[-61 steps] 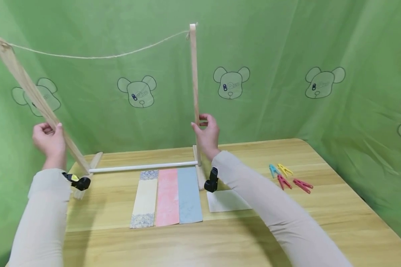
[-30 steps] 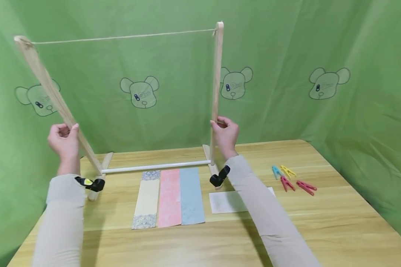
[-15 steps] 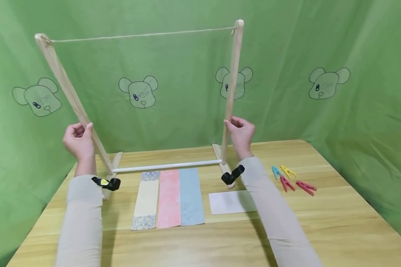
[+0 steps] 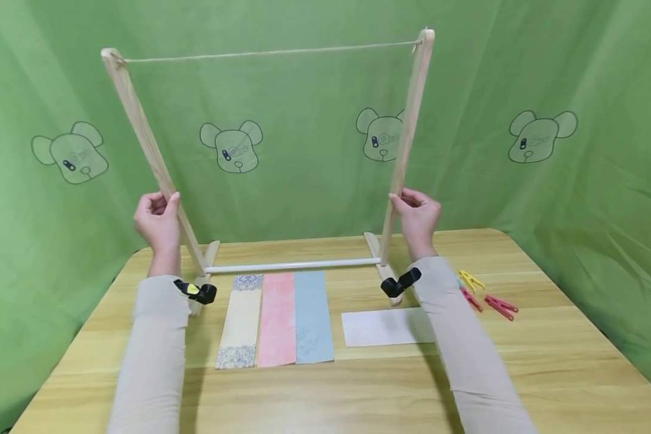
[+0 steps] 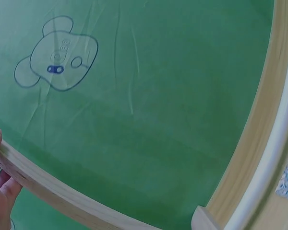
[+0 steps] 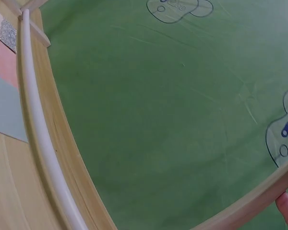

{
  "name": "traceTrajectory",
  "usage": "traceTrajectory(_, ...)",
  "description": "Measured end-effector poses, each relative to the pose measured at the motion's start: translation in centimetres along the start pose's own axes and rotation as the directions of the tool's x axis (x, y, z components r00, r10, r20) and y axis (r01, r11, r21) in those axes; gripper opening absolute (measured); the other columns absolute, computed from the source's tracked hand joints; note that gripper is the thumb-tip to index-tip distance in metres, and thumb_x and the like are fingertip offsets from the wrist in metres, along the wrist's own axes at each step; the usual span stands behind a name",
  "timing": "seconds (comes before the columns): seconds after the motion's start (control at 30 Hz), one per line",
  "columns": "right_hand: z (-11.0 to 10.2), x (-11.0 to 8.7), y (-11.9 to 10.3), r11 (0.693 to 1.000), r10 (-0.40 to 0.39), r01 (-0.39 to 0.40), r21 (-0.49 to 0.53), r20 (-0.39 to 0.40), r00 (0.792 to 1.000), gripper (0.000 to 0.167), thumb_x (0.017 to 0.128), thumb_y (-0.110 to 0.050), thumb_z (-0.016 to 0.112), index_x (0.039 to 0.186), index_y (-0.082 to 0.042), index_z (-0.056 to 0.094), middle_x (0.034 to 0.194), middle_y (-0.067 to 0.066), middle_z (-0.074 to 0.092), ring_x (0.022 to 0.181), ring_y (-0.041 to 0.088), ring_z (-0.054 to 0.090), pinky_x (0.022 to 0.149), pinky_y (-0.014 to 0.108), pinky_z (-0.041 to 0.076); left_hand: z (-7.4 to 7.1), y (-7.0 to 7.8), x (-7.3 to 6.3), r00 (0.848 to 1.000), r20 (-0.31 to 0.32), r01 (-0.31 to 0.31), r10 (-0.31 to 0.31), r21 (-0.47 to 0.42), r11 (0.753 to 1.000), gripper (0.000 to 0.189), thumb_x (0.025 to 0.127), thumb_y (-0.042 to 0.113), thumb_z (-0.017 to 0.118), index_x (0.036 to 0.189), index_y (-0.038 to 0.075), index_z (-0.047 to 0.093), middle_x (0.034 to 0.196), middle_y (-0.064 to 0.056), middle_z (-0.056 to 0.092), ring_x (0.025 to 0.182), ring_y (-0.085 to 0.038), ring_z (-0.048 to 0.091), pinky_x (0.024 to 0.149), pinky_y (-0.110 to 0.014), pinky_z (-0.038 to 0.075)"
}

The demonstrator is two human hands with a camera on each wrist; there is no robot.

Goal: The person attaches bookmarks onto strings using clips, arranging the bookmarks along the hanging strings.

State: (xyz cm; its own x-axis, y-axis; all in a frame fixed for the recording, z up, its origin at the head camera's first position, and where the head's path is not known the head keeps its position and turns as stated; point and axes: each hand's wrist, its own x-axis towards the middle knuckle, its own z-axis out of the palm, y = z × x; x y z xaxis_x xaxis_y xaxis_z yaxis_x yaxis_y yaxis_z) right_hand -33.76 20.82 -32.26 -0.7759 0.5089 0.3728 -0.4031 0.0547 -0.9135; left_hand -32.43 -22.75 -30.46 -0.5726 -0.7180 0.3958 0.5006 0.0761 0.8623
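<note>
A wooden rack stands at the back of the table, its two posts joined by a white rod low down and a string between their tops. My left hand pinches the left post below its middle, thumb on the near face. On the other side my right hand pinches the right post at about the same height. The string looks nearly taut. Both wrist views show the posts in the fingers, with the hands partly cut off at the frame edges.
In front of the rod lie a cream strip with patterned ends, a pink strip and a blue strip. A white strip lies partly behind the right sleeve. Yellow and red clothespins rest at right; a blue one is mostly hidden.
Both hands have carried the rack to the right along the table. The string, sagging two seconds ago, is now nearly straight. The strips have stayed in place.
</note>
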Motion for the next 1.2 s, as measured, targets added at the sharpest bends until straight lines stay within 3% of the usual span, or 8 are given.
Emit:
traceTrajectory(0.57, -3.8, 1.7, -0.1, 1.0, 0.0, -0.001, -0.016, -0.026, 1.0, 0.028, 0.072, -0.008, 0.081, 0.098, -0.003, 0.072, 0.075, -0.009, 0.069, 0.072, 0.007, 0.065, 0.067, 0.016, 0.055, 2.7, -0.3, -2.5, 0.998, 0.049, -0.027, 0.026, 0.024, 0.999, 0.015, 0.078, 0.008, 0.077, 0.081, 0.013, 0.063, 0.081, 0.005, 0.064, 0.072, -0.007, 0.06, 0.072, -0.019, 0.053)
traceTrajectory(0.73, -4.5, 2.0, -0.3, 1.0, 0.01, -0.01, 0.028, -0.026, 1.0, 0.027, 0.071, -0.005, 0.081, 0.097, -0.003, 0.073, 0.074, -0.008, 0.068, 0.071, 0.007, 0.065, 0.066, 0.015, 0.054, 3.2, -0.2, -3.2, 0.998, 0.052, -0.019, 0.019, 0.017, 1.0, 0.014, 0.078, 0.009, 0.077, 0.083, 0.01, 0.064, 0.086, -0.002, 0.067, 0.074, -0.008, 0.061, 0.074, -0.02, 0.054)
traceTrajectory(0.9, -5.4, 2.3, -0.2, 1.0, 0.006, -0.006, 0.011, -0.025, 1.0, 0.026, 0.072, -0.006, 0.081, 0.097, -0.004, 0.073, 0.074, -0.009, 0.068, 0.072, 0.008, 0.065, 0.068, 0.016, 0.055, 3.8, -0.2, -3.7, 0.998, 0.068, -0.018, 0.017, 0.017, 1.0, 0.015, 0.078, 0.009, 0.077, 0.088, 0.006, 0.065, 0.092, -0.01, 0.068, 0.076, -0.009, 0.062, 0.076, -0.022, 0.055)
traceTrajectory(1.2, -6.3, 2.5, -0.3, 1.0, 0.01, -0.009, 0.012, -0.041, 0.999, 0.026, 0.072, -0.006, 0.081, 0.096, -0.004, 0.073, 0.073, -0.009, 0.068, 0.072, 0.008, 0.065, 0.068, 0.016, 0.055, 4.5, -0.1, -4.3, 0.996, 0.087, -0.005, 0.005, 0.001, 1.0, 0.015, 0.079, 0.009, 0.076, 0.089, 0.005, 0.065, 0.094, -0.011, 0.068, 0.077, -0.01, 0.062, 0.075, -0.022, 0.055)
